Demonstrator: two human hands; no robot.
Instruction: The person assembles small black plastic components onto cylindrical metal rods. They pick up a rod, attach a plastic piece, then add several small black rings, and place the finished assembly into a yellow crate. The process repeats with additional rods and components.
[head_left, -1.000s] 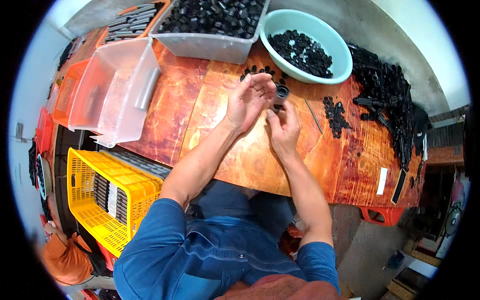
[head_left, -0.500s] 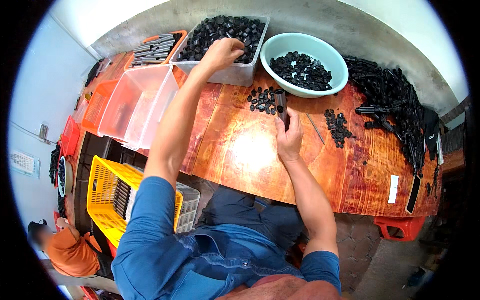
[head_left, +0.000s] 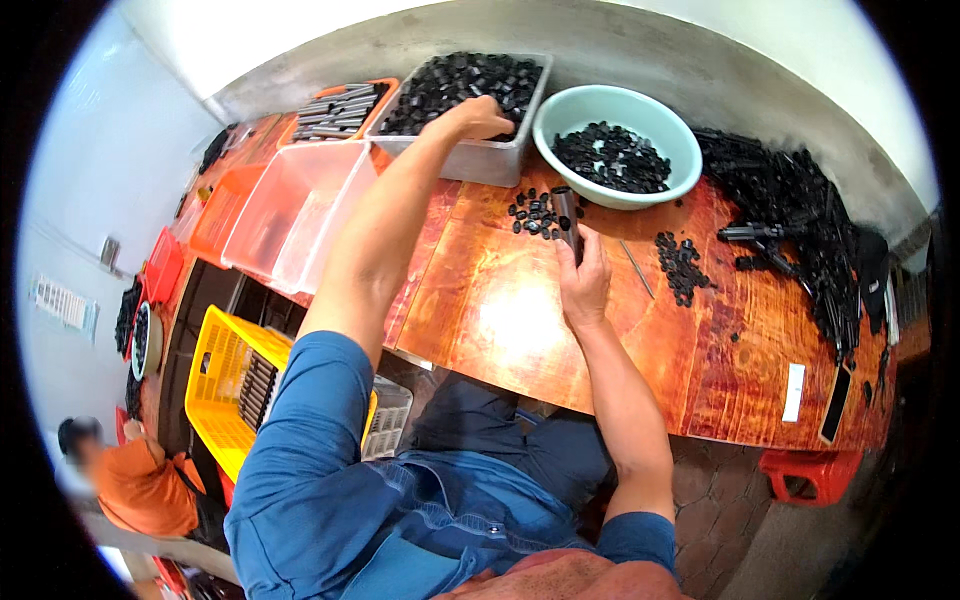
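My left hand (head_left: 482,119) reaches into a clear plastic bin (head_left: 480,163) heaped with short black caps (head_left: 470,75). Its fingers are bent and drawn together, with the tips down at the caps, so whatever they pinch is hidden. My right hand (head_left: 588,277) is closed around the lower end of a dark, shiny tube (head_left: 565,212), which stands tilted over the table with its far end toward the bowl. Beside the tube lies a small scatter of black oval pieces (head_left: 530,214). A thin metal rod (head_left: 637,268) rests right of that hand.
A pale green bowl (head_left: 685,190) holds more black pieces. Black parts pile up (head_left: 790,200) at the right, near a small heap (head_left: 682,270). Leftward are an empty clear bin (head_left: 300,215), an orange tray of tubes (head_left: 345,108) and a yellow crate (head_left: 215,400). A co-worker (head_left: 145,485) sits far left.
My left hand has dipped lower into the caps, its fingertips now among them. My right hand keeps its hold on the tube. The whole view has shifted slightly.
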